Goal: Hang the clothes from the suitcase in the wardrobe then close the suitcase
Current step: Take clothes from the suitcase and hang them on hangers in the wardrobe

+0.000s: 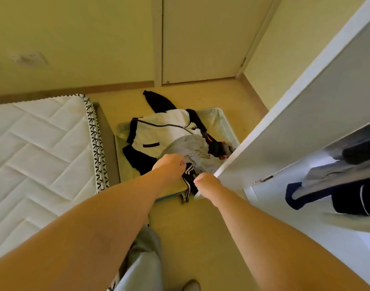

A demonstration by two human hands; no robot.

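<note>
Clothes (175,141) lie heaped in the open suitcase (224,120) on the floor, straight ahead of and below both my outstretched arms. Nearest me, my right hand (207,183) is clenched, knuckles up, over the black striped garment (188,177) at the case's near end. Something pale shows beneath the fist, and I cannot tell what, if anything, it grasps. My left hand (171,164) sits a little farther in, fingers curled and seemingly pinching the near edge of the grey garment (192,145).

Beyond that lies the white-and-black jacket (159,129), one dark sleeve spilling over the far rim. The suitcase's long axis runs away from me, alongside the mattress (43,143) on my left.

The wardrobe (270,198) opens to my right, so I judge the lift must swing rightward, and the right hand is the nearer to it. Its door (305,114) cuts across the case's right corner and hides what lies there. Dark garments (347,196) already hang inside, blurred and cut off by the frame edge.
</note>
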